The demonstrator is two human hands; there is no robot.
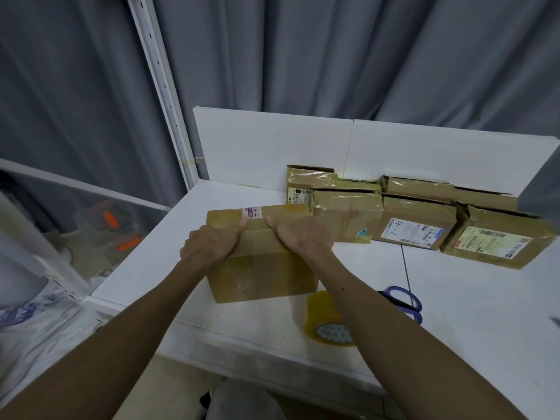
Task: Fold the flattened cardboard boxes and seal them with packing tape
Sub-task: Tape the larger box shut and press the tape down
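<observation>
A brown cardboard box point(263, 274) stands on the white table point(454, 313) in front of me, its top flaps folded down. My left hand point(209, 244) grips the box's top near edge on the left, thumb stretched along the top. On the right side my right hand point(303, 237) lies over the top, thumb pointing toward the middle seam. A roll of clear yellowish packing tape point(327, 319) lies on the table just right of the box, partly behind my right forearm.
Blue-handled scissors point(403, 301) lie right of the tape roll. Several taped boxes point(415, 225) with labels line the back right against a white panel point(272, 147). A white shelf post point(169, 95) and plastic-wrapped bins stand on the left. Grey curtains hang behind.
</observation>
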